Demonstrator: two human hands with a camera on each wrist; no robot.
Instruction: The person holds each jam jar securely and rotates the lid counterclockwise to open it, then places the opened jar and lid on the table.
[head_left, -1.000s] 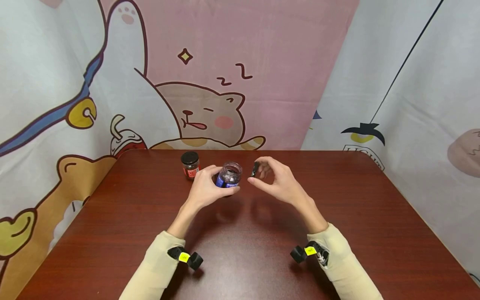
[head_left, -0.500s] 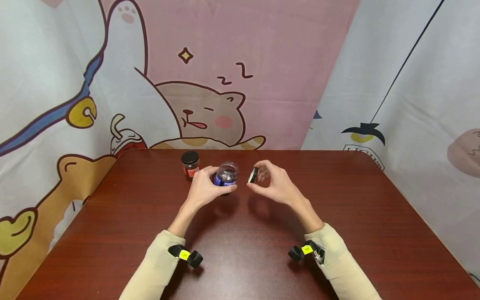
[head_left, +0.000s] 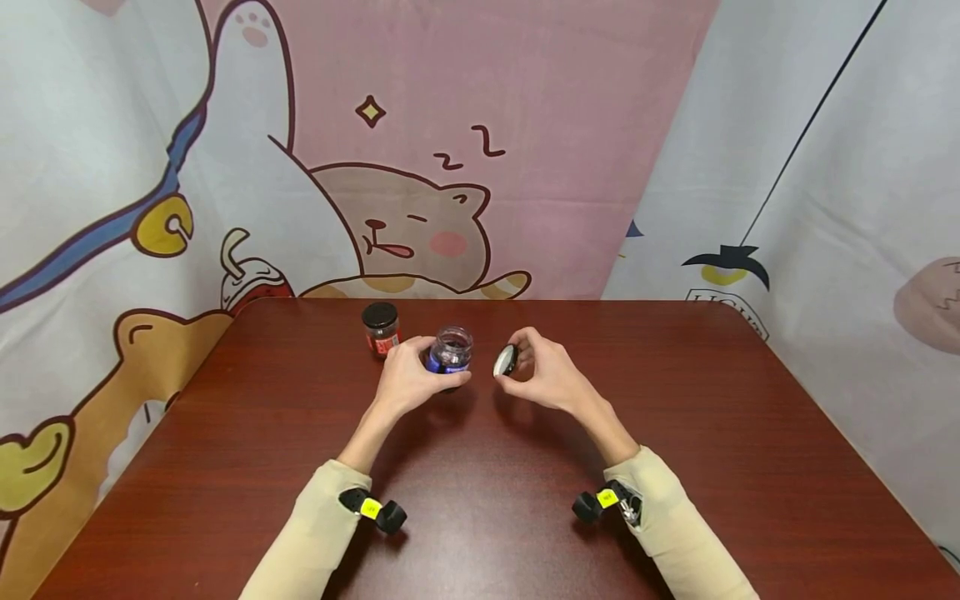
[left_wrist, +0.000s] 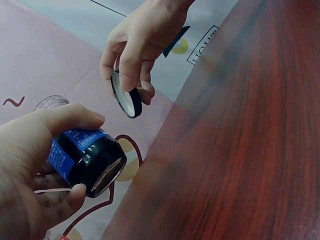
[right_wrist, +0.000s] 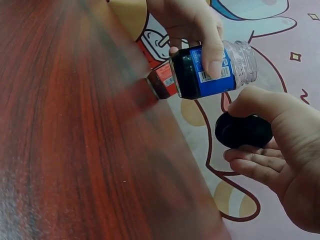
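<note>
My left hand (head_left: 408,379) grips a small glass jar with a blue label (head_left: 448,354) (left_wrist: 82,155) (right_wrist: 212,70), held off the dark red table (head_left: 480,467); the jar's mouth is uncovered. Just to its right, my right hand (head_left: 543,375) pinches a black lid with a white inside (head_left: 506,360) (left_wrist: 126,97) (right_wrist: 244,131) by its rim, tilted on edge. Lid and jar are a few centimetres apart.
A second jar with a red label and black lid (head_left: 380,329) (right_wrist: 162,80) stands on the table behind and left of my left hand. A cartoon-printed cloth backdrop (head_left: 420,167) surrounds the table on the far and side edges. Wrist cameras (head_left: 371,510) sit on both sleeves.
Both hands have drifted slightly down toward the table, and the right hand has brought the lid lower, turning its white inside more into view. The jar stays in the left hand's grip.
</note>
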